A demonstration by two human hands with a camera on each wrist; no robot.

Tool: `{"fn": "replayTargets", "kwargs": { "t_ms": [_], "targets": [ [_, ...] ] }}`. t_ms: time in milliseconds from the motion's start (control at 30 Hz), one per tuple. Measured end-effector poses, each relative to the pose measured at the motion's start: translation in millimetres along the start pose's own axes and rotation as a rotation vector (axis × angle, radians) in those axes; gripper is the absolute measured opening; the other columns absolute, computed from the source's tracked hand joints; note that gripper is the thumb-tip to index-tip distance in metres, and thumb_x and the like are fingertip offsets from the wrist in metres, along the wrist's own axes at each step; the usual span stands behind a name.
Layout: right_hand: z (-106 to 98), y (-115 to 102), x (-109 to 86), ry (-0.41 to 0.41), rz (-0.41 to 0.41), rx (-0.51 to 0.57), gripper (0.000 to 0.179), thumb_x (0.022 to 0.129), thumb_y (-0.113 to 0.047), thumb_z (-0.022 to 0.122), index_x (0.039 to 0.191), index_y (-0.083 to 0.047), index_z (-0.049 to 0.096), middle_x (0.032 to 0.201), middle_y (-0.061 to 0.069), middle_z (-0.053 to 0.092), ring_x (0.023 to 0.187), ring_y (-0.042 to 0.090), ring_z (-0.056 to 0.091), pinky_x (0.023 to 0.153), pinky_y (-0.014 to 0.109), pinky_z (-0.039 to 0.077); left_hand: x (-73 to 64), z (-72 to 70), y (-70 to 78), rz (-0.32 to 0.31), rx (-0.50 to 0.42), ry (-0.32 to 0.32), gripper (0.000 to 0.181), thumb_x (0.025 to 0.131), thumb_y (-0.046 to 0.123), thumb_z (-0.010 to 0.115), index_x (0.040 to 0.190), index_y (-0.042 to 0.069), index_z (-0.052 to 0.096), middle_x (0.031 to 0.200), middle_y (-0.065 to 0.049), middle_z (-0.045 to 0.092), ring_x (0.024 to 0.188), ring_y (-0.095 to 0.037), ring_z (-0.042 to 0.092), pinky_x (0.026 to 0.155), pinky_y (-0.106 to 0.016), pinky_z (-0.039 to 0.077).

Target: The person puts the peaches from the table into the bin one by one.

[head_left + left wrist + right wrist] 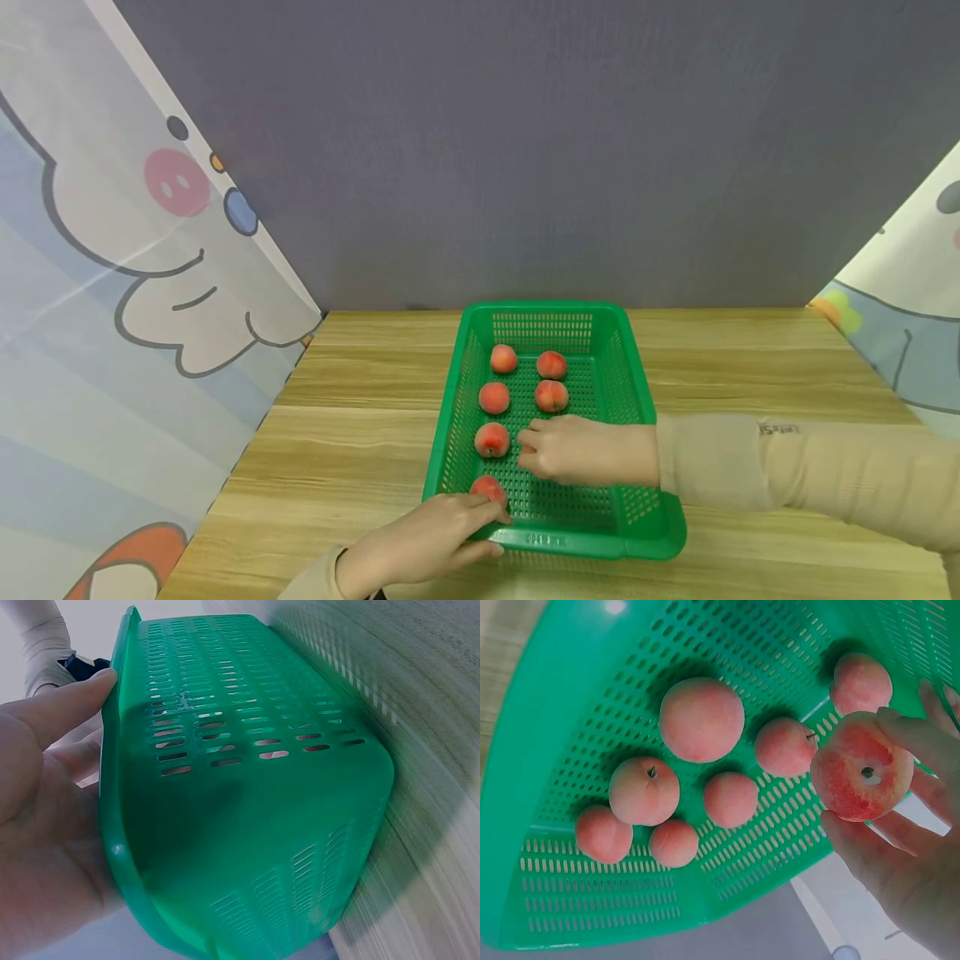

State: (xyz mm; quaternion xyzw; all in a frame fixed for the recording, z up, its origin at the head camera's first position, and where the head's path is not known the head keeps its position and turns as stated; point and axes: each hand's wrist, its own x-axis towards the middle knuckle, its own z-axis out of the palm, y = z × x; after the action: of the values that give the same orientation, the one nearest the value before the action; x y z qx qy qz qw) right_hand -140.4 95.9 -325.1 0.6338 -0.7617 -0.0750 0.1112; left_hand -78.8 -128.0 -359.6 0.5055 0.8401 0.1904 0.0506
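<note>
A green plastic basket (555, 540) stands on the table with several red-pink peaches (494, 397) on its perforated floor. My right hand (570, 450) reaches over the basket from the right. In the right wrist view it holds a peach (862, 766) between thumb and fingers, stem hollow facing the camera. Another peach (701, 720) lies on the floor there; in the head view the right hand covers it. My left hand (442, 533) grips the rim at the near left corner, thumb (94, 686) on the outside, fingers over the inside, next to the nearest peach (489, 490).
The wood-grain table (360, 433) extends on both sides of the basket. A grey wall (570, 150) rises behind it, and a cartoon-printed sheet (90, 275) hangs at the left, with another (922, 333) at the right.
</note>
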Motion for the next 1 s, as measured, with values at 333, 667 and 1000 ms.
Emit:
{"fn": "replayTargets", "kwargs": {
  "t_ms": [333, 667, 1000],
  "targets": [
    [7, -8, 2.7, -0.131, 0.008, -0.008, 0.017, 0.070, -0.020, 0.073, 0.082, -0.019, 0.061, 0.078, -0.008, 0.052, 0.068, 0.006, 0.048, 0.059, 0.015, 0.040, 0.3, -0.2, -0.1, -0.004, 0.007, -0.008, 0.027, 0.091, 0.030, 0.048, 0.109, 0.011, 0.056, 0.102, 0.005, 0.060, 0.092, -0.002, 0.056, 0.075, -0.013, 0.043],
    [16, -17, 5.3, -0.279, 0.006, -0.013, 0.022, 0.074, -0.022, 0.068, 0.095, -0.023, 0.063, 0.093, -0.007, 0.059, 0.080, 0.008, 0.056, 0.062, 0.016, 0.044, -0.2, -0.1, -0.2, -0.009, 0.010, -0.017, 0.026, 0.090, 0.027, 0.052, 0.109, 0.011, 0.056, 0.102, 0.005, 0.060, 0.092, -0.002, 0.056, 0.074, -0.013, 0.043],
    [27, -25, 7.8, -0.434, 0.035, -0.021, 0.034, 0.077, -0.021, 0.066, 0.110, -0.028, 0.060, 0.115, -0.005, 0.056, 0.096, 0.012, 0.056, 0.071, 0.020, 0.047, -0.2, -0.4, 0.5, -0.016, 0.014, -0.023, 0.027, 0.090, 0.029, 0.051, 0.110, 0.011, 0.056, 0.104, 0.006, 0.060, 0.094, -0.003, 0.056, 0.076, -0.016, 0.045]
  ]
}}
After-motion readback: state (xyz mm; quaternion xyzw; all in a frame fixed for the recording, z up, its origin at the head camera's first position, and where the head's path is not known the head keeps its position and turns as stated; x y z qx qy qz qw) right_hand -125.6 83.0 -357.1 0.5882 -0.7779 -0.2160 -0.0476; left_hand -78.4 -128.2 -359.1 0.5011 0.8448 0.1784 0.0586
